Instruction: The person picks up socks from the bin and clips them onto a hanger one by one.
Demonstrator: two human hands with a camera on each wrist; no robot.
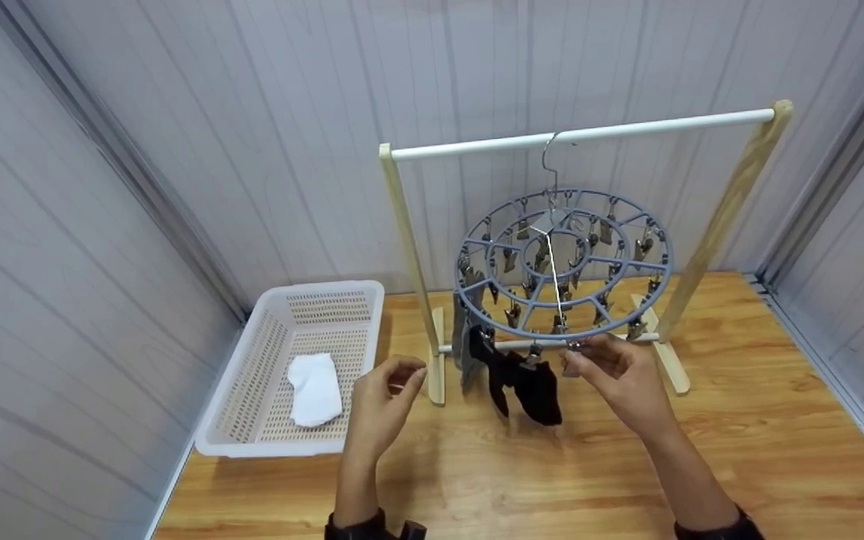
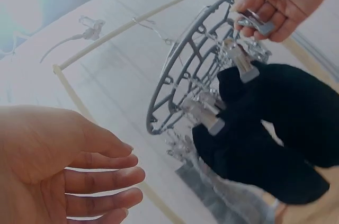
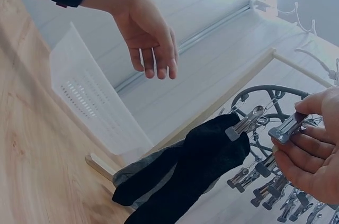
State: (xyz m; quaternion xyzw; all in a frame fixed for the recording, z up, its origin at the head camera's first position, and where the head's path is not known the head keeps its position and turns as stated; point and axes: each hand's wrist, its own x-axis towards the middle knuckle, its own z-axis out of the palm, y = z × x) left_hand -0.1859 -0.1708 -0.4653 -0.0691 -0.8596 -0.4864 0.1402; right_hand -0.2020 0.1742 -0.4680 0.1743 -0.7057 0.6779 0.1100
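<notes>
A round blue-grey drying hanger (image 1: 534,332) with several metal clips hangs by its hook from a white rail. My right hand (image 1: 627,386) pinches one metal clip (image 3: 287,127) at the hanger's near edge; no cloth shows in that clip. Beside it, black socks (image 1: 537,394) dangle from clips, seen close in the left wrist view. Grey socks (image 1: 472,360) hang at the ring's left side, partly behind the black ones. My left hand (image 1: 383,405) hovers between the basket and the socks, fingers loosely bent, holding nothing.
A white plastic basket (image 1: 211,420) stands on the wooden table (image 1: 462,495) at the left, with a folded white sock (image 1: 316,390) inside. The rail (image 1: 477,148) rests on wooden posts (image 1: 724,217) with feet on the table. Pale panel walls close in the back and sides.
</notes>
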